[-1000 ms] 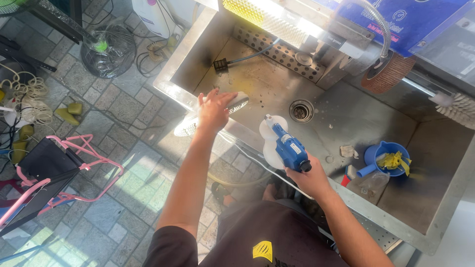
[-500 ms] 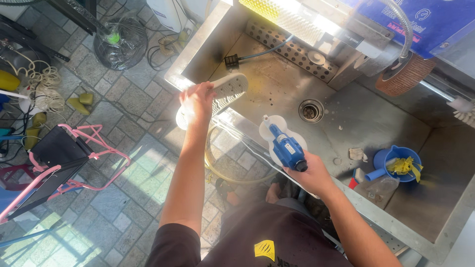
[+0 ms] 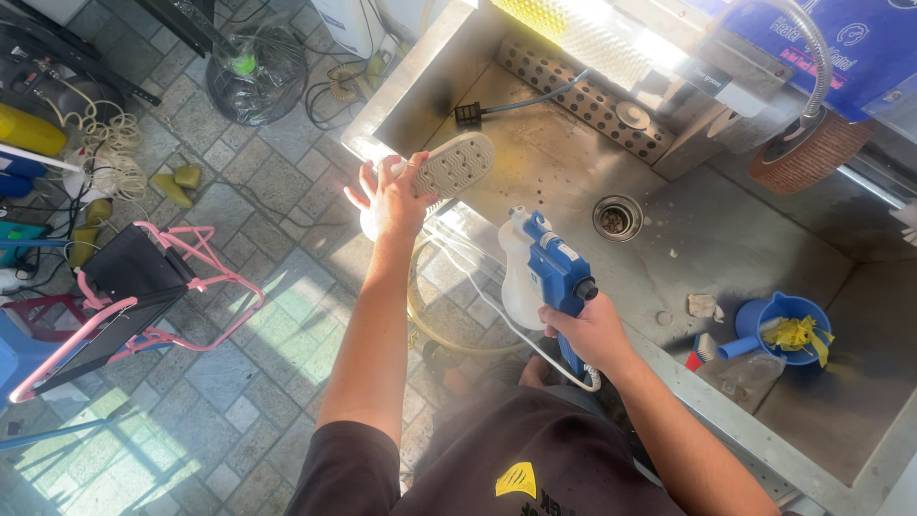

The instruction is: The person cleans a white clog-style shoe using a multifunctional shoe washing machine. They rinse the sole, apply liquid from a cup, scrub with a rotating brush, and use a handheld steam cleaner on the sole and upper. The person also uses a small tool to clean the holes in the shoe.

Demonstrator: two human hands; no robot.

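Head view: shoe (image 3: 449, 168) above sink edge (image 3: 382, 143)

My left grip (image 3: 396, 196) holding shoe (image 3: 449, 167) at sink's (image 3: 669, 239) left rim, spray gun (image 3: 554, 277) in right grip (image 3: 592, 334) frame centre, scoop (image 3: 778, 320) in sink lower right.

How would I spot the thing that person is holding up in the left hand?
Find the big steel sink, then its near left corner. Just above that rim, the left hand grips a pale shoe, its dotted sole turned up. The right hand holds a blue spray gun instead.
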